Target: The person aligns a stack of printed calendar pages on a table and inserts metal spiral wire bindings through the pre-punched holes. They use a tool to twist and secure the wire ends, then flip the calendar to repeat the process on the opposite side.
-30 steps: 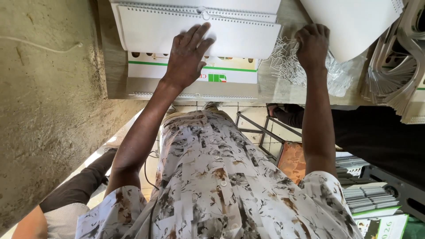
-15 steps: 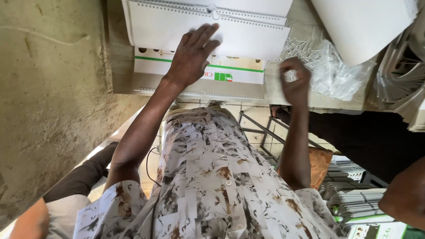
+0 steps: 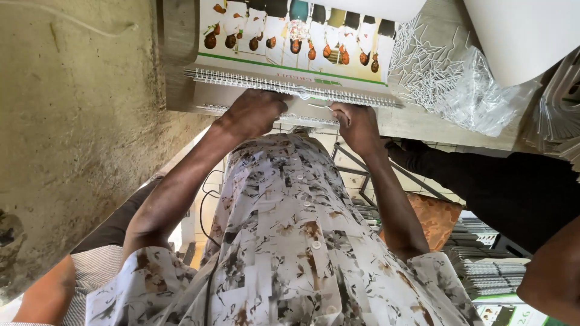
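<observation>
Centrally, the left hand [image 3: 254,111] rests knuckles-up against the wire-bound calendar [image 3: 296,45], fingers curled on its spiral edge [image 3: 290,89]; whether they actually pinch the wire cannot be told. Just beside it, the right hand [image 3: 356,124] pinches a thin wire hanger [image 3: 323,107] at the same binding. The calendar lies on the wooden table [image 3: 423,124], its illustrated page turned away from the wearer. Beyond the calendar's far corner lies a clear bag of loose wire pieces [image 3: 447,78], with a white paper roll [image 3: 525,36] past that. Likely hazard: the slender hanger could slip from the fingertips or snag a loop, bending the coil.
</observation>
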